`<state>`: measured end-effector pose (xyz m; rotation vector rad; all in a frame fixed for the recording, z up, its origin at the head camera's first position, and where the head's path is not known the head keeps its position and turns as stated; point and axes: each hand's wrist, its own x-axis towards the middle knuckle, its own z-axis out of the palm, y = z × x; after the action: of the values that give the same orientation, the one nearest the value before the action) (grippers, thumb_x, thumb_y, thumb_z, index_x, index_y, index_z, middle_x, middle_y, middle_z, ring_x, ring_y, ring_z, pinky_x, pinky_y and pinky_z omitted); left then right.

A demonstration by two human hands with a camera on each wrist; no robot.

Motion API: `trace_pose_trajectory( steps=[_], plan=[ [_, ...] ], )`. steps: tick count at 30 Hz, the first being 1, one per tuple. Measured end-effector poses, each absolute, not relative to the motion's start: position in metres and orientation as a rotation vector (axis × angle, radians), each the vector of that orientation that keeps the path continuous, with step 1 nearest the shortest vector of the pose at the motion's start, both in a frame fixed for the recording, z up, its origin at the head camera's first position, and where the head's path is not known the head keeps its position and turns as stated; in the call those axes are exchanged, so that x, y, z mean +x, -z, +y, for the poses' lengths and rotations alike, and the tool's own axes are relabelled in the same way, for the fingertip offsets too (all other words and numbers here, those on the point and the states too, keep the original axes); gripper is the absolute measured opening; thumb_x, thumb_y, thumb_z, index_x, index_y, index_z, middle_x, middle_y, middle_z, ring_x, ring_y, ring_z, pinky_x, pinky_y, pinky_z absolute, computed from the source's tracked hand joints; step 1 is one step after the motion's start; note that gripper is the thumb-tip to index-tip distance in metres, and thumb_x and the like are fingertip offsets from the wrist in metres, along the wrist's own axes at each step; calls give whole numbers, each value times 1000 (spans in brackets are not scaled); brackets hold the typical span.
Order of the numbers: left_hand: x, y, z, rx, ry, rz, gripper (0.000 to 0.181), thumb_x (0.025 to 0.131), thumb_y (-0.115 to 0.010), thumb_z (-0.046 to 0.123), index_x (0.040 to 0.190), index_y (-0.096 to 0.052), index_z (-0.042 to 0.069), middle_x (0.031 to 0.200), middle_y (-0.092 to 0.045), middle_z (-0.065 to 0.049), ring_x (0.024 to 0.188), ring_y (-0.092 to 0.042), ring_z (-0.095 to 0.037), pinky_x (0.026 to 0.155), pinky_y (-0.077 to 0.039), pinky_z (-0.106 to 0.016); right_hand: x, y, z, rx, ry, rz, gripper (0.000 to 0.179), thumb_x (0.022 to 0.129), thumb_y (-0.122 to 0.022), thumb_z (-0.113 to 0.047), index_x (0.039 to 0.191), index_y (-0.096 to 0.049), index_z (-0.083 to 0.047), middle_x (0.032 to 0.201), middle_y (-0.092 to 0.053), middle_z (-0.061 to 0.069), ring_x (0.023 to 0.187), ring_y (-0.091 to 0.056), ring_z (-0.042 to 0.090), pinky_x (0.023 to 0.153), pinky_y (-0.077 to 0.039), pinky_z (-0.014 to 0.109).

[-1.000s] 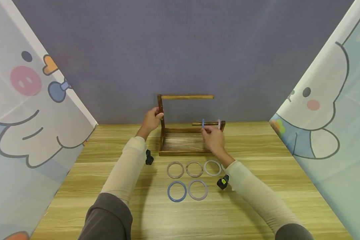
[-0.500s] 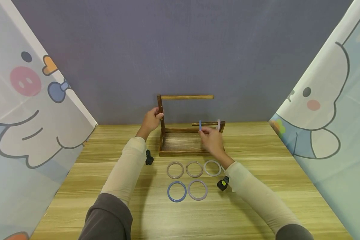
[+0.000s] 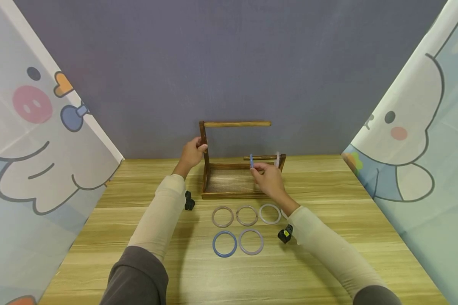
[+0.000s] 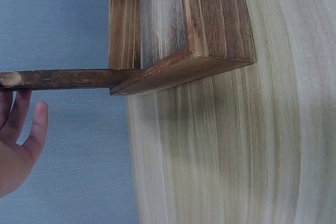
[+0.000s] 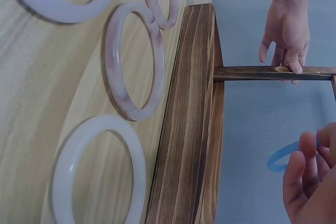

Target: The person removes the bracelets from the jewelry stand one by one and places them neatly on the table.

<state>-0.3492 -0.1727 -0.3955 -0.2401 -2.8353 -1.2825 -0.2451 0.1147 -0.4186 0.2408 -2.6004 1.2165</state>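
Observation:
In the head view, the left hand (image 3: pixel 192 153) grips the upright post (image 3: pixel 204 137) of a dark wooden bangle rack (image 3: pixel 229 196). The right wrist view shows its thumb and fingers on both sides of that post. The right hand (image 3: pixel 270 180) pinches a blue bangle (image 3: pixel 251 161) between thumb and fingers near the free left end of the lower bar (image 3: pixel 265 158). Whether this bangle encircles the bar cannot be told. A pale bangle (image 3: pixel 277 159) hangs at the bar's right end. The upper bar (image 3: pixel 237 124) bears no bangle.
Before the rack, several bangles lie flat on the wooden table, among them a blue bangle (image 3: pixel 224 244), a lilac bangle (image 3: pixel 251 242) and a white bangle (image 3: pixel 269 214). One is partly covered by the right wrist. A grey wall (image 3: pixel 229 76) rises close behind.
The right hand has shifted the pinched blue bangle leftward along the lower bar, toward its free end. The left hand keeps its place on the post.

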Motion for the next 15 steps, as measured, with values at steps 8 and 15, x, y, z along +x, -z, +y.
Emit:
trace_pose_trajectory(
  steps=[8,15],
  plan=[
    [-349,396,-172,-238,1268,-2830,55,110,-47,35,156,-38,6,139,-58,-17,130,-55,-38,108,-46,-55,-245,417,110,298,-1251,-2596,26,101,-64,-21,118,-75,-4,104,-78,12,64,-74,23,44,-44,23],
    [-348,395,-171,-247,1258,-2823,53,110,-47,34,154,-41,6,133,-61,-16,127,-57,-38,107,-47,-55,-246,416,107,303,-1242,-2627,27,102,-64,-23,118,-75,-6,103,-78,10,61,-71,16,45,-43,24]
  ],
)
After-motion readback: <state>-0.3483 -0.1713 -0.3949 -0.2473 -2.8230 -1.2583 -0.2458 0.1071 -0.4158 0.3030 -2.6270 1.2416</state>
